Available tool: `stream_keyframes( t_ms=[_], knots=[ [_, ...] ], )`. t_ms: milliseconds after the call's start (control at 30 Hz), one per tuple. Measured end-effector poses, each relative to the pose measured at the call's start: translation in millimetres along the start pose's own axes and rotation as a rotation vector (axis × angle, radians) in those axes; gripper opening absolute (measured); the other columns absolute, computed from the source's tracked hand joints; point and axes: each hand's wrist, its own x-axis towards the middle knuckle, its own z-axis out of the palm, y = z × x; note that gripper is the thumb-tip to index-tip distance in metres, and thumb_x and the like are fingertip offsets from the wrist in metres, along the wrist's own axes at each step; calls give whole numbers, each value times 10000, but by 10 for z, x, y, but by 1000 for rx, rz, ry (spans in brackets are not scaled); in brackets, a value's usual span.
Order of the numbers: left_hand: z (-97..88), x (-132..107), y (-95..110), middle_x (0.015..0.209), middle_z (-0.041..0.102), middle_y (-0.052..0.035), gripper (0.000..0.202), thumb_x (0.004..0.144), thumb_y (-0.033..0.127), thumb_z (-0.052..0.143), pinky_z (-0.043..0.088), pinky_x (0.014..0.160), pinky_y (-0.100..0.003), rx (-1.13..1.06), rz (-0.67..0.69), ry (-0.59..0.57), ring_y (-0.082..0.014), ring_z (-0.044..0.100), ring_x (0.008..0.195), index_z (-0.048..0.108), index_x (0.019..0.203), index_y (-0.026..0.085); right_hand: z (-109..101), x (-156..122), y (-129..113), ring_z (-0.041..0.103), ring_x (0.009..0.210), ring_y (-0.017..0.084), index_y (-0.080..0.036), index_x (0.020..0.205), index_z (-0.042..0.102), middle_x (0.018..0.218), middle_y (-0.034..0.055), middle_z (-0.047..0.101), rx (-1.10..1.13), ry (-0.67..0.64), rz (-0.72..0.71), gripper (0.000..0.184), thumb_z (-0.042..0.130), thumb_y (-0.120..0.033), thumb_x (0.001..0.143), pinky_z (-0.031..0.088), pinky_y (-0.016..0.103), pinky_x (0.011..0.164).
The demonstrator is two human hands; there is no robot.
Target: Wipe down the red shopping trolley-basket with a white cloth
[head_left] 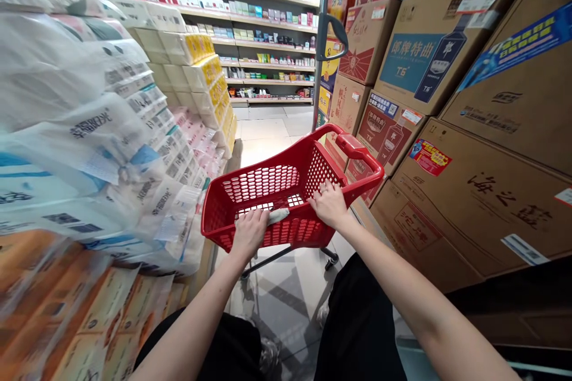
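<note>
A red plastic shopping basket on wheels stands in the aisle in front of me, tipped toward me, its handle at the far right. My left hand is closed on a pale cloth pressed against the basket's near rim. My right hand lies on the rim to the right, fingers stretched out flat over the mesh wall. My legs in dark trousers show below.
Stacked packs of tissue paper crowd the left side. Large brown cardboard cartons are piled on the right. A grey pole stands beyond the basket. Stocked shelves line the far end of the tiled aisle.
</note>
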Motion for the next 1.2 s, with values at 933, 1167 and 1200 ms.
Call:
stream_keyframes(
  t_ms=[933,1167,1200],
  knots=[
    [90,-473,-416,935,563,-115,220,899,178,349,383,734,-356,-18,-20,-100,-238,515,869,528,1025,153,169,116,-141,640,848,201,-151,862,696,881,112,703,74,-92,-164,583,196,-433,967,358,312,771],
    [59,-384,-369,978,563,-107,243,919,194,322,380,772,-356,-92,22,-130,-232,511,901,512,1066,157,215,119,-109,640,771,194,-169,813,697,815,91,707,79,-20,-214,568,215,-430,965,343,306,740],
    [72,-446,-444,980,562,-105,246,919,200,326,383,779,-356,-108,17,-137,-230,512,900,507,1080,161,213,120,-106,639,764,191,-171,807,697,812,89,708,83,-16,-222,565,221,-430,964,343,301,733]
  ],
)
